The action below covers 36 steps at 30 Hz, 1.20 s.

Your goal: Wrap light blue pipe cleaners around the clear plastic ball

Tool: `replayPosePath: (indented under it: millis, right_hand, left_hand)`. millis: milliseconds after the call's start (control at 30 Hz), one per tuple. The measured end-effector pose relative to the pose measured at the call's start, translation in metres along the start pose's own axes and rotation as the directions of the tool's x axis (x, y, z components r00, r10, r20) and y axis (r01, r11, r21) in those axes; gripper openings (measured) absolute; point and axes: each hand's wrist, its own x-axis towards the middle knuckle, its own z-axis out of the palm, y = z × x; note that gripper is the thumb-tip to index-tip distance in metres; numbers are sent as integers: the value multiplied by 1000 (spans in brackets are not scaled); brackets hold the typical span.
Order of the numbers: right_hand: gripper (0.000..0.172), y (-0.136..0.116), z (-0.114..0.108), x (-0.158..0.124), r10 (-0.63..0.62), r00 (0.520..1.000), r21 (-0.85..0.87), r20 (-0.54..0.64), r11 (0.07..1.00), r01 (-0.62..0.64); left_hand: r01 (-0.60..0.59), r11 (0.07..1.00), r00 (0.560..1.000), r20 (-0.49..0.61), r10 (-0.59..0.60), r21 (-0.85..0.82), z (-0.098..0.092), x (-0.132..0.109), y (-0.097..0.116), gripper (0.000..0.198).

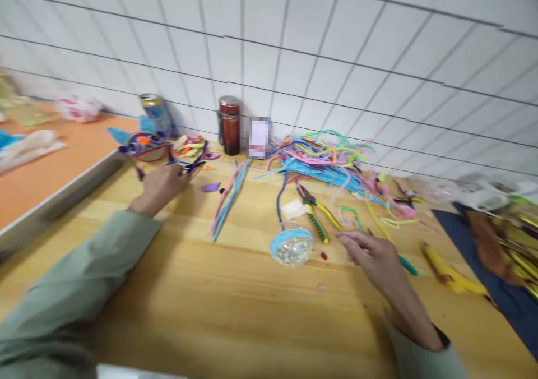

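My left hand [163, 185] is closed, fingertips down at a dark purple fuzzy strip [198, 157] beside a heap of small coloured pieces [189, 143]. Whether it grips the strip is unclear. My right hand [370, 253] hovers over the table with thumb and forefinger pinched; anything between them is too small to make out. Left of it lie green-and-yellow pliers [315, 213] and a clear dome with a light-blue rim [292, 247], filled with shiny bits. A teal-handled tool [407, 265] shows partly behind the right hand. Pink and blue pipe cleaners [229, 202] lie between the hands.
Along the wall stand a drink can [157, 115], a red-brown flask [230, 126] and a phone [259, 138]. A large pile of pipe cleaners [323, 163] lies at the back. A yellow glue gun [454, 275] rests at right, near a dark blue mat [466, 244].
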Motion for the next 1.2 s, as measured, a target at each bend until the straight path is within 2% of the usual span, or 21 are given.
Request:
replayPosePath:
  millis: [100,167,200,267,367,433,533,667,833,933,1033,1133,1200]
  right_hand:
    - [37,7,5,4,34,999,35,6,999,-34]
    - [35,14,6,6,58,998,53,-2,997,-58]
    - [35,17,6,8,70,997,64,-16,996,-69]
    - [37,22,3,10,97,994,99,-59,991,-91]
    - [40,25,-11,18,141,980,164,-142,979,-117]
    - [40,28,-26,28,152,968,165,-201,979,-120]
    - [37,32,-51,47,142,948,100,-285,988,-118]
    - [30,35,-78,82,137,928,36,-347,991,-132]
    - [25,37,-87,140,133,911,-91,-391,979,-182]
    - [27,37,-83,172,79,912,-244,-402,951,-190]
    - [35,35,-70,199,37,943,-377,-332,911,-169]
    - [38,33,-51,222,34,962,-424,-269,893,-150]
    - [32,32,-42,233,27,966,-435,-257,889,-141]
  left_hand:
    - [-17,997,999,-50,21,74,-1,-5,7,33]
    - [8,983,996,-83,8,182,-1,-12,15,29]
    - [-17,984,994,-102,36,179,0,-18,20,26]
    - [-135,989,986,-96,140,51,1,-36,34,21]
    - [-256,912,956,53,287,-320,7,-72,59,32]
    - [-261,827,921,128,368,-498,15,-96,71,40]
    - [-252,752,920,89,381,-609,32,-116,79,46]
    - [-215,715,961,-15,275,-665,57,-115,68,41]
    - [-187,714,973,-30,227,-674,74,-105,52,37]
    - [-180,705,976,-34,216,-686,76,-101,49,35]
    - [-174,695,976,-29,215,-697,75,-98,50,33]
    - [-173,696,977,-31,212,-697,74,-96,53,37]
    - [-176,698,977,-34,212,-694,75,-96,54,39]
